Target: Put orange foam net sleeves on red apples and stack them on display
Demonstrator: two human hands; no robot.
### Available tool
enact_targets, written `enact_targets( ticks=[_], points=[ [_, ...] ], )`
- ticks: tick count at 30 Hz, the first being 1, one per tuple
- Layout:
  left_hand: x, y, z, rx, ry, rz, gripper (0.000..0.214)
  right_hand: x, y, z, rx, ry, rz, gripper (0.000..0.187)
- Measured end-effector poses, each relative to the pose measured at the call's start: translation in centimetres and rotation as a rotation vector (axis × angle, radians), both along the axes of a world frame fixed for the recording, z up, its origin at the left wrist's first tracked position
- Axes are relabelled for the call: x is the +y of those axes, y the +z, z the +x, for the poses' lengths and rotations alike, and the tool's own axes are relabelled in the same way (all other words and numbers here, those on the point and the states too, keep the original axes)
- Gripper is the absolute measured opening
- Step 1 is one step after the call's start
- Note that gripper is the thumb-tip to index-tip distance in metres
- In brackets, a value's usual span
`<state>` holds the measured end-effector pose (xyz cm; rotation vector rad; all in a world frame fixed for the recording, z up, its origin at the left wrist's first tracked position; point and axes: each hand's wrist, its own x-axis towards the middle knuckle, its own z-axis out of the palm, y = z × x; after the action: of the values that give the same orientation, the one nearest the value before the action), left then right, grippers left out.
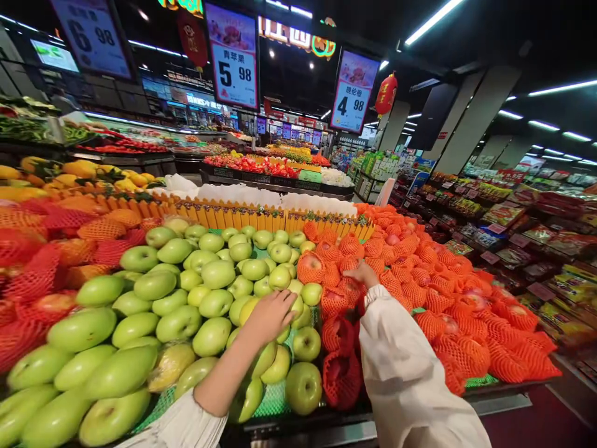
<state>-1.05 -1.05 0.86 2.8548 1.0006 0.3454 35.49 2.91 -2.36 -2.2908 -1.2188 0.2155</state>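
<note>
My left hand (273, 315) reaches over the heap of green apples (217, 274). Its fingers bend down around a green apple (299, 306), which shows partly at the fingertips. To the right, my right hand (363, 274) is above apples in orange foam nets (351, 289), fingers stretched toward the left and slightly apart. I see nothing held in it; its underside is hidden. Below the hands, a large green apple (303, 388) lies near the front edge, beside a netted red apple (340, 376).
Red- and orange-netted fruit (32, 267) is piled at the left. A low yellow picket fence (252, 218) runs behind the apples. Price screens (233, 74) hang overhead. Packaged goods on shelves (504, 218) stand at the right; a metal rail (501, 404) borders the display.
</note>
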Motion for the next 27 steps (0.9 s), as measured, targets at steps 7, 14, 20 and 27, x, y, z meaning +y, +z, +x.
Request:
enact_targets(
  ticks=[7, 14, 20, 27],
  points=[
    [-3.8, 6.1, -1.6, 0.006, 0.113, -0.062, 0.035, -4.4, 0.6, -3.0, 0.042, 0.028, 0.043, 0.082],
    [-7.7, 2.8, -4.5, -0.090, 0.209, -0.088, 0.049, -4.3, 0.5, -2.1, 0.100, 0.115, 0.048, 0.080],
    [-7.7, -2.5, -6.0, 0.034, 0.183, -0.119, 0.062, -3.3, 1.3, -1.5, 0.131, 0.075, 0.048, 0.078],
    [-8.2, -5.3, -6.2, -0.067, 0.215, -0.042, 0.060, 0.8, 8.6, 3.7, 0.033, -0.148, 0.199, 0.086]
  ],
)
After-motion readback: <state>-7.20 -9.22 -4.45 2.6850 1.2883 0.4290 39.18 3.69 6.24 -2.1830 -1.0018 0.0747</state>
